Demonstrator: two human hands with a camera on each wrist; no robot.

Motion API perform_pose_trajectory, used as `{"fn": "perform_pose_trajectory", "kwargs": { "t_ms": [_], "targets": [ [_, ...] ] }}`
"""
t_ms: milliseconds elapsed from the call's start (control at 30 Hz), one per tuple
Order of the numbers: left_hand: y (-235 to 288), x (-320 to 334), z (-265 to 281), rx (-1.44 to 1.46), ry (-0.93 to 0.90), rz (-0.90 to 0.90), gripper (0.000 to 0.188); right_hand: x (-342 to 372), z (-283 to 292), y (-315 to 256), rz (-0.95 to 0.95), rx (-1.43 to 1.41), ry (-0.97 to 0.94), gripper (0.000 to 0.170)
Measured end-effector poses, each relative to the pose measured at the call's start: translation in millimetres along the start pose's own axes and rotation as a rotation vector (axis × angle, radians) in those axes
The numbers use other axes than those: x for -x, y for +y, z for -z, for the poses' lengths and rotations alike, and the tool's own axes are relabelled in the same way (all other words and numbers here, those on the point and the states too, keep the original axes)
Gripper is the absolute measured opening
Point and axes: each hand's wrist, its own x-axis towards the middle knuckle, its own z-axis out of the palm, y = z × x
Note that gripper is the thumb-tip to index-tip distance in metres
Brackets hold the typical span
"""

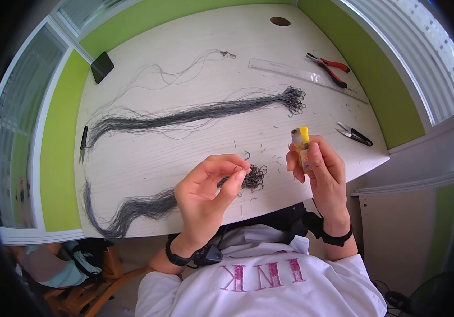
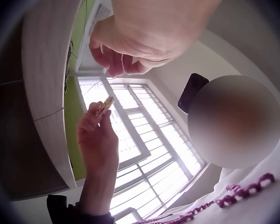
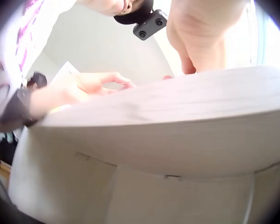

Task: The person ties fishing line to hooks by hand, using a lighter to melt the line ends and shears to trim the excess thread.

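Note:
Between thumb and index finger my left hand pinches a small fish hook; a thin line trails from these fingers in the left wrist view. My right hand grips a yellow lighter upright, a little to the right of the hook and apart from it. No flame shows. Beneath the left hand lies a bundle of dark hooks with a thick hank of grey line. In the right wrist view the table hides the lighter.
Farther back are a second hank with hooks and a few loose lines. A clear ruler, red-handled pliers and thread snips lie at the right. Tweezers and a black phone-like object are at the left.

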Motion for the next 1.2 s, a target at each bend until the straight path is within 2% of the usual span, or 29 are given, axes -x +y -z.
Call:
{"fn": "perform_pose_trajectory", "kwargs": {
  "t_ms": [67, 100, 167, 200, 500, 933, 1033, 1100, 1133, 1200],
  "targets": [
    [1.2, -0.1, -3.5, -0.043, 0.043, -0.027, 0.008, -1.4, -17.8, 4.1, -0.073, -0.038, -0.021, 0.046],
    [1.3, 0.1, -3.6, -0.048, 0.044, -0.031, 0.008, -1.7, -18.9, 7.4, -0.07, -0.042, -0.024, 0.046],
    [1.1, 1.1, -2.2, -0.026, 0.063, -0.031, 0.009, -3.3, -20.9, 18.3, -0.196, -0.285, -0.099, 0.054],
    [1.5, 2.0, -2.0, -0.031, 0.063, -0.032, 0.009, -5.1, -21.8, 19.1, -0.18, -0.283, -0.118, 0.055],
    [-1.5, 4.5, -8.3, -0.035, 0.067, 0.029, 0.009, 3.5, -34.2, 11.5, -0.28, -0.167, 0.068, 0.047],
    [-1.6, 4.0, -11.0, -0.041, 0.046, 0.041, 0.009, 1.9, -34.2, 7.9, -0.308, -0.168, -0.048, 0.047],
    [-2.2, 3.9, -9.0, -0.031, 0.051, 0.043, 0.009, 1.3, -37.7, 4.2, -0.28, -0.087, 0.037, 0.047],
    [-1.6, 4.1, -9.1, -0.022, 0.057, 0.051, 0.009, 3.4, -34.6, 9.3, -0.03, -0.172, -0.009, 0.028],
    [-1.1, 4.3, -9.4, -0.013, 0.055, 0.07, 0.009, 2.7, -36.1, 9.3, -0.029, -0.172, -0.01, 0.028],
    [-0.2, 4.0, -10.4, -0.005, 0.052, 0.09, 0.009, 1.4, -40.2, 9.6, 0.13, -0.077, -0.021, 0.013]
  ]
}}
